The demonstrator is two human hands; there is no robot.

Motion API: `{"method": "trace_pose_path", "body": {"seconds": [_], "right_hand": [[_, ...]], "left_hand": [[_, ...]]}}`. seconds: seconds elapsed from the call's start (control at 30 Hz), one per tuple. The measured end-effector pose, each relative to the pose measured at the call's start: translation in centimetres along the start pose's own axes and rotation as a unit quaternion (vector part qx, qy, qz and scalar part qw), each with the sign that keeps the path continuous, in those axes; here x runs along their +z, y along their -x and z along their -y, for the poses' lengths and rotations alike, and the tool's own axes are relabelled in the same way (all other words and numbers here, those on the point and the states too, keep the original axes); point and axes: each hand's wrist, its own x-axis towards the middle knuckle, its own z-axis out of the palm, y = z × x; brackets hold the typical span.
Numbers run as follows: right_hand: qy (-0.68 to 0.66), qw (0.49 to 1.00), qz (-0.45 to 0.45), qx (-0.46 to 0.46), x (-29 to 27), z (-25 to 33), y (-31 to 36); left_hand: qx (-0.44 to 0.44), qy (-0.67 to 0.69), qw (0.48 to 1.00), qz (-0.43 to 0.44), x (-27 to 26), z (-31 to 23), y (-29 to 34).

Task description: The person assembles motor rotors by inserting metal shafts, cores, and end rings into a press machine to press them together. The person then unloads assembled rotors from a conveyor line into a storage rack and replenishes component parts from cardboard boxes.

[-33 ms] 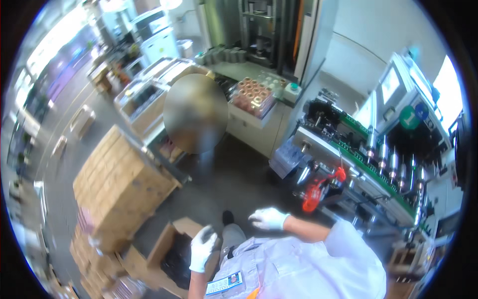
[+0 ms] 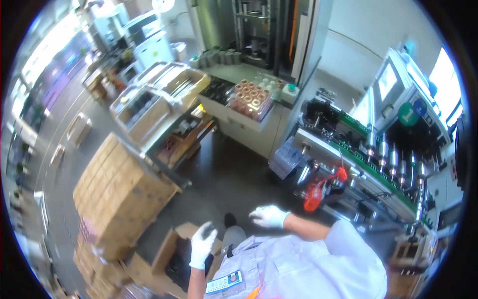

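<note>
Here, both gloved hands, left hand (image 2: 202,244) and right hand (image 2: 269,216), hover above an open carton (image 2: 172,251).

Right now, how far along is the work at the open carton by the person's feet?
Looks done: the open carton has its flaps spread, beside the stacked cartons. In hand: nothing; the gloved left hand hangs above the carton, and the gloved right hand is spread over the floor. Left: the carton's inside is too dark to judge.

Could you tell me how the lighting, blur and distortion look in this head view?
Head view: strong fisheye bending with a black rim; bright glare washes out the upper left; the stacked boxes are smeared by blur; the gloved left hand and right hand are evenly lit and fairly sharp.
</note>
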Motion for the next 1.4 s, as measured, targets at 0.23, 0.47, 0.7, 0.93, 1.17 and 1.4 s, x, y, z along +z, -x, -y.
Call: {"method": "trace_pose_path", "body": {"seconds": [0.23,0.47,0.7,0.93,1.17,1.4], "right_hand": [[-0.109,0.971,-0.141,0.158,-9.9,-0.7,-6.8],[-0.220,0.867,-0.383,0.232,-16.2,-4.5,-10.9],[-0.135,0.742,-0.600,0.269,-29.2,-16.1,-17.2],[-0.007,0.761,-0.539,0.361,-35.1,-24.7,-23.5],[0.035,0.754,-0.326,0.569,-40.5,-30.8,-28.3],[0.022,0.714,-0.308,0.628,-41.8,-32.9,-31.1]], "left_hand": [[0.115,-0.036,0.967,0.223,1.1,-18.3,-28.9],[0.304,-0.201,0.858,0.362,16.6,-31.6,-51.7],[0.510,-0.386,0.684,0.351,33.9,-33.9,-60.7],[0.575,-0.454,0.534,0.423,43.5,-33.0,-66.4],[0.557,-0.370,0.585,0.459,44.7,-33.4,-70.6],[0.423,-0.133,0.734,0.514,39.4,-35.4,-73.7]]}}
